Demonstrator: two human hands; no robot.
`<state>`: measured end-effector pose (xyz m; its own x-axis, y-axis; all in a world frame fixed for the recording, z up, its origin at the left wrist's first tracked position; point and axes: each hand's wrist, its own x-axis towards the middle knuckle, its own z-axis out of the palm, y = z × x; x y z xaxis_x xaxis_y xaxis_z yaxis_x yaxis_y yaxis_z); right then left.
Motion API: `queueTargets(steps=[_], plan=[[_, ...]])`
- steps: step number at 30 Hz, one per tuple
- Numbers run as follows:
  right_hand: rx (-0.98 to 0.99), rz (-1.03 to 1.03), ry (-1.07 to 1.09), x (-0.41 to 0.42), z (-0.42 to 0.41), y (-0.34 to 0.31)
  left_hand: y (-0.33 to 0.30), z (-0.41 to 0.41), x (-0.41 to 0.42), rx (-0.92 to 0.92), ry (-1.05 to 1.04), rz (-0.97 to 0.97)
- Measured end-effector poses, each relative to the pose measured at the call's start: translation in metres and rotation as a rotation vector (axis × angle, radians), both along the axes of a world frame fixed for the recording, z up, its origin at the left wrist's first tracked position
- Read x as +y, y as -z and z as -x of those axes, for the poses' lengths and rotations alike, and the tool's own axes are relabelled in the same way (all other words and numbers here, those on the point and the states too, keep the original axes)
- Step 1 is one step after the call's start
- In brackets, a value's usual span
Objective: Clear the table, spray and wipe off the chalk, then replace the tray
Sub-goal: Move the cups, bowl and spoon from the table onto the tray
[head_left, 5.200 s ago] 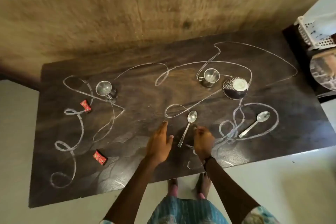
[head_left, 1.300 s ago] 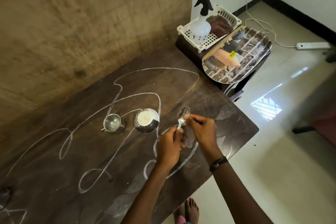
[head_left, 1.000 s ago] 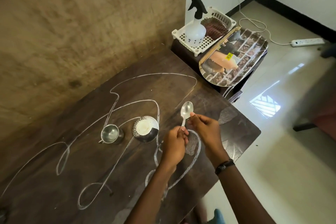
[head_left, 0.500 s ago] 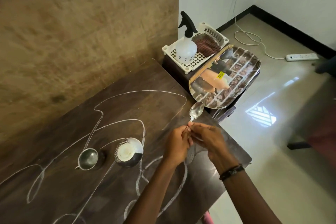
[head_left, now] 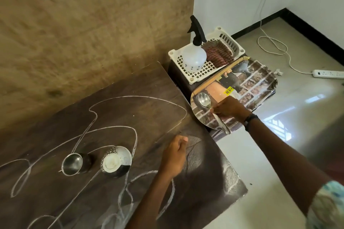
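My right hand (head_left: 229, 108) is shut on two steel spoons (head_left: 204, 99) and holds them low over the patterned tray (head_left: 260, 83), which lies on a side stand to the right of the table. One spoon's bowl points left; the other's handle hangs toward the tray's near rim. My left hand (head_left: 175, 156) hovers over the dark table (head_left: 158, 89), loosely curled and empty. White chalk lines (head_left: 115, 98) loop across the tabletop. A steel cup (head_left: 72, 163) and a black-and-white bowl (head_left: 116, 161) stand side by side on the table, left of my left hand.
Behind the tray, a white basket (head_left: 202, 72) holds a spray bottle (head_left: 194, 57) and a striped cloth (head_left: 217, 53). A wooden wall panel (head_left: 93, 33) backs the table. A white cable and power strip (head_left: 327, 74) lie on the tiled floor to the right.
My right hand has carried the spoons from above the table's right end out over the tray. My left hand has let go of them and stayed over the table.
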<state>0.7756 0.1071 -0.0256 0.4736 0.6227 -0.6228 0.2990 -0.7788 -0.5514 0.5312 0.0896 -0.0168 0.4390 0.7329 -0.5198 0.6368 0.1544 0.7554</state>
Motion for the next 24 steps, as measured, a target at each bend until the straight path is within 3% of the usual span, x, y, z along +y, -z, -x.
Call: queueTargets(steps=[5, 10, 15, 24], plan=[[-0.012, 0.033, -0.088, 0.018, -0.016, 0.022, 0.011, 0.007, -0.004, 0.014, -0.07, 0.038], [0.075, 0.048, -0.057, 0.023, -0.02, 0.03, 0.018, 0.011, -0.004, 0.03, -0.125, 0.036], [0.044, 0.009, -0.049, 0.023, -0.013, 0.034, 0.026, 0.016, -0.009, 0.048, -0.142, 0.016], [-0.225, -0.099, -0.044, 0.015, 0.003, 0.03, 0.023, 0.029, -0.012, 0.055, -0.198, 0.018]])
